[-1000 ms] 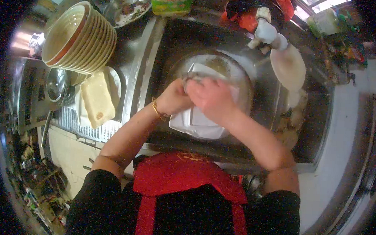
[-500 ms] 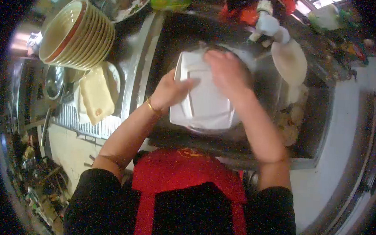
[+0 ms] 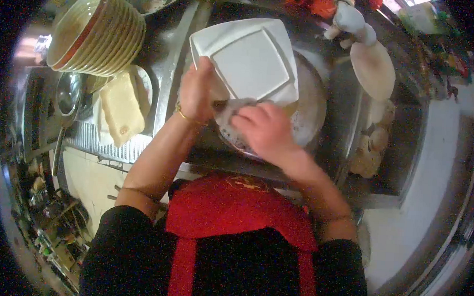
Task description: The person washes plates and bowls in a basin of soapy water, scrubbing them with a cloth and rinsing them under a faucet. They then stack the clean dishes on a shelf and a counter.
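My left hand point(image 3: 197, 92) grips a white square dish point(image 3: 252, 63) at its left edge, thumb over the rim. The dish is tilted, and its underside with a raised square foot faces me. Close to the dish's lower edge, my right hand point(image 3: 265, 128) is closed on a soft grey pad point(image 3: 228, 114), blurred and partly hidden by the fingers. Beneath both hands is a round basin point(image 3: 317, 104) of sudsy water, standing in a metal sink point(image 3: 193, 159).
A stack of cream bowls with a red-brown band point(image 3: 114, 39) leans at upper left. Below it lie a cream rectangular dish point(image 3: 122, 110) and a metal ladle point(image 3: 68, 99). On the right are a white oval dish point(image 3: 373, 72) and several pale dishes in the water point(image 3: 374, 144).
The white dish has moved up and turned, showing more of its underside. My right hand has come down from its top edge to its lower edge.
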### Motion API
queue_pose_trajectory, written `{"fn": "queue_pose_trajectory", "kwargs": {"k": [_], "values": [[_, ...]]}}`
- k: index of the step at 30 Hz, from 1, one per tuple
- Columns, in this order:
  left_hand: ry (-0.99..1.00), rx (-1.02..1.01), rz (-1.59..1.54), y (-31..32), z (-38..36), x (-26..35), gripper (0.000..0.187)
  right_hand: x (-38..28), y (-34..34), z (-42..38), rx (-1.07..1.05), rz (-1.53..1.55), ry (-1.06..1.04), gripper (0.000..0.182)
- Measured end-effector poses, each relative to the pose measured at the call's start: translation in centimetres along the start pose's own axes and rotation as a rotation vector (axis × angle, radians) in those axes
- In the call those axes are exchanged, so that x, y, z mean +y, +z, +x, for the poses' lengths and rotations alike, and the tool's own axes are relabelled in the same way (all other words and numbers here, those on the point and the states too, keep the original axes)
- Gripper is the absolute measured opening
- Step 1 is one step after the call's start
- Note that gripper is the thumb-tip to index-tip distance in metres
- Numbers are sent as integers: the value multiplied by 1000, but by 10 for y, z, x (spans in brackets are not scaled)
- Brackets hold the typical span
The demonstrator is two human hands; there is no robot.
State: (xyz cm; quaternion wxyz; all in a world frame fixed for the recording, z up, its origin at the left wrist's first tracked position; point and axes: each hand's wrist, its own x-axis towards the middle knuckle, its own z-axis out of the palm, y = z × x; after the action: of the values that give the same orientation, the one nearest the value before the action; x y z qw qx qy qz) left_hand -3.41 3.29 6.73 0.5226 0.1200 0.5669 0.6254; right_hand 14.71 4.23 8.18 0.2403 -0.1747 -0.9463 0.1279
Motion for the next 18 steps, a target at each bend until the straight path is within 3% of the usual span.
{"fn": "queue_pose_trajectory", "kwargs": {"k": [2, 3, 5, 9, 11, 12, 14, 15, 16, 17, 18], "values": [[8, -176, -341, -10, 0, -2, 39, 21, -7, -10, 55, -115, 69, 19], [10, -176, -342, -12, 0, 0, 39, 29, -10, -12, 55, -115, 67, 19], [-29, 24, -186, -10, -1, 6, 39, 44, -16, -12, -14, -369, 226, 18], [-10, 68, -330, 0, -5, 0, 41, 49, -13, -8, 5, -433, 283, 18], [86, 66, -404, 0, -4, -7, 35, 22, 3, -8, 101, -155, 188, 17], [88, 63, -405, -1, -5, -8, 35, 14, 3, -7, 103, -157, 187, 17], [125, 67, -223, -17, -5, -3, 27, 1, 9, 5, 96, 85, 205, 19], [243, 137, 122, -27, -4, -3, 24, 3, 23, -5, 90, 348, 199, 22], [352, 225, 480, -36, -5, 0, 21, -4, 28, -8, -9, 576, 325, 23], [329, 226, 160, -30, -16, 10, 20, -11, 30, -13, -126, 795, 439, 24], [366, 275, 180, -43, -28, 29, 20, -15, 39, -19, -82, 854, 494, 24]]}}
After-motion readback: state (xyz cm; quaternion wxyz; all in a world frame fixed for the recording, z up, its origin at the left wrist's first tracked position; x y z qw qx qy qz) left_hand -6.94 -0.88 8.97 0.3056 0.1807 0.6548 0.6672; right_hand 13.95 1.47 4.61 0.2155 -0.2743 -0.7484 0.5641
